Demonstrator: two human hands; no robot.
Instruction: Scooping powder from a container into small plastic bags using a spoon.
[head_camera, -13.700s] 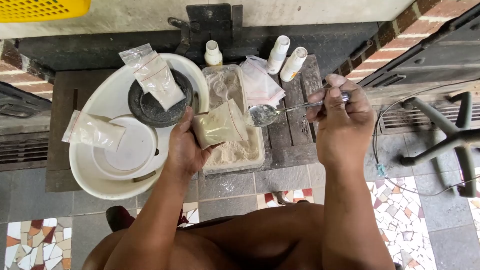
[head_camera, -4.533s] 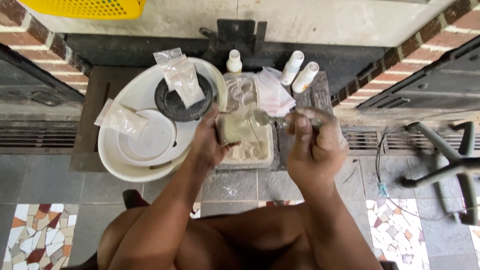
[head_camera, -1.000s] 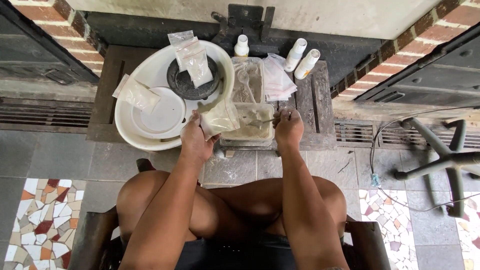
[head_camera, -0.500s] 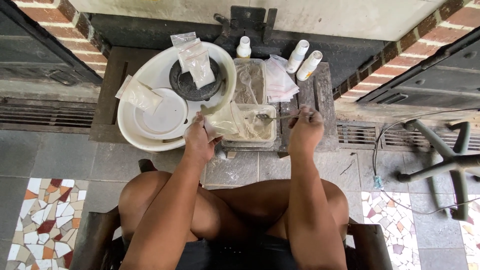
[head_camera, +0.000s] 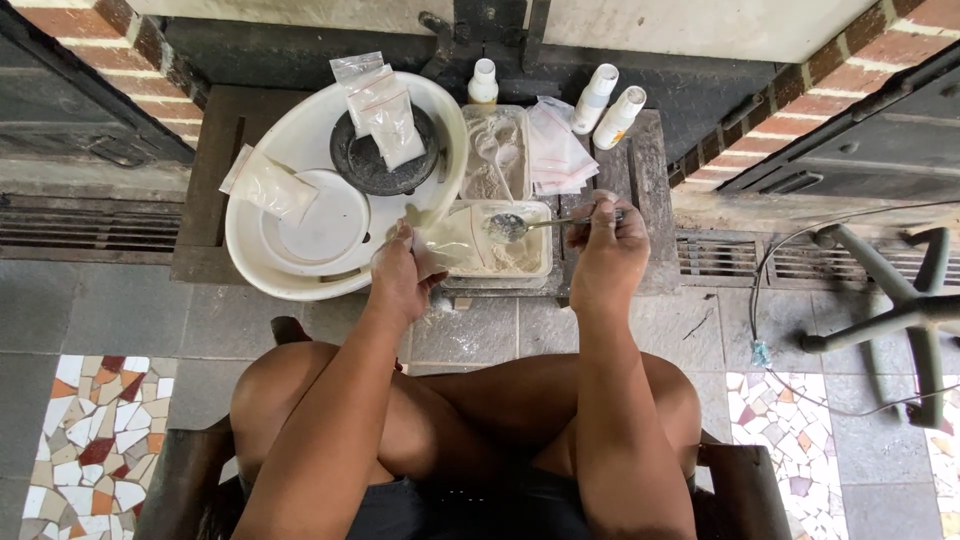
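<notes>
My left hand (head_camera: 402, 277) grips a small clear plastic bag (head_camera: 450, 243) part-filled with pale powder, held over a rectangular tray of the same powder (head_camera: 534, 262). My right hand (head_camera: 606, 240) holds a metal spoon (head_camera: 520, 225) by its handle, the bowl sitting just above the tray and beside the bag's mouth. I sit on a low seat with my knees below the tray.
A white round basin (head_camera: 258, 250) at the left holds a dark dish (head_camera: 352, 170), a white plate (head_camera: 320, 215) and filled powder bags (head_camera: 385, 110). Empty bags (head_camera: 555, 155) lie behind the tray, with three white bottles (head_camera: 597, 97). A chair base (head_camera: 890, 300) stands at right.
My left hand has shifted the bag a little to the left and lower, over the tray's near corner. My right hand has lifted the spoon from the powder toward the bag.
</notes>
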